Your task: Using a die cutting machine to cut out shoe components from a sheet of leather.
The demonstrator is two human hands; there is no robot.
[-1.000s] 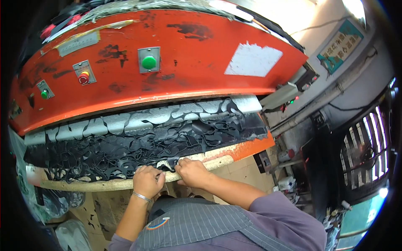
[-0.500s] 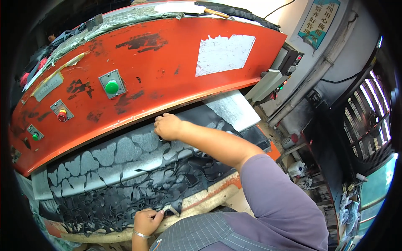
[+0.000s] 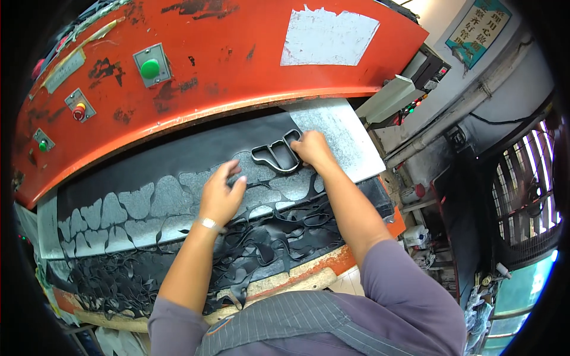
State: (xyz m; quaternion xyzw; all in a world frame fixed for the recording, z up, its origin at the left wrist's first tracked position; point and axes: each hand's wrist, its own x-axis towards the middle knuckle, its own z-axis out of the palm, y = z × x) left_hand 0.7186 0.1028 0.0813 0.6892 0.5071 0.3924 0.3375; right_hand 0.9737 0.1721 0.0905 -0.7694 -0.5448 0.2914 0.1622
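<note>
A metal cutting die (image 3: 276, 152), an outline with cross bars inside, rests on black sheet material (image 3: 178, 148) near its cut edge. My right hand (image 3: 311, 148) grips the die's right end with bent fingers. To the left of the die my left hand (image 3: 222, 193) hovers over the cut-out part of the sheet, its thumb and fingers apart and nothing in them. Rounded gaps in the sheet show the pale cutting board (image 3: 341, 139) beneath. Thin black strips of sheet join between those gaps.
A red press beam (image 3: 225, 71) with green and red buttons spans the far side. Tangled black scraps (image 3: 142, 276) lie along the near edge, above a worn tan roll (image 3: 309, 282). A control box (image 3: 409, 95) stands at the right, with bottles below it.
My right hand has moved right, and the die now shows in its grip. My left hand has come up from the near edge to above the sheet. The view has shifted down.
</note>
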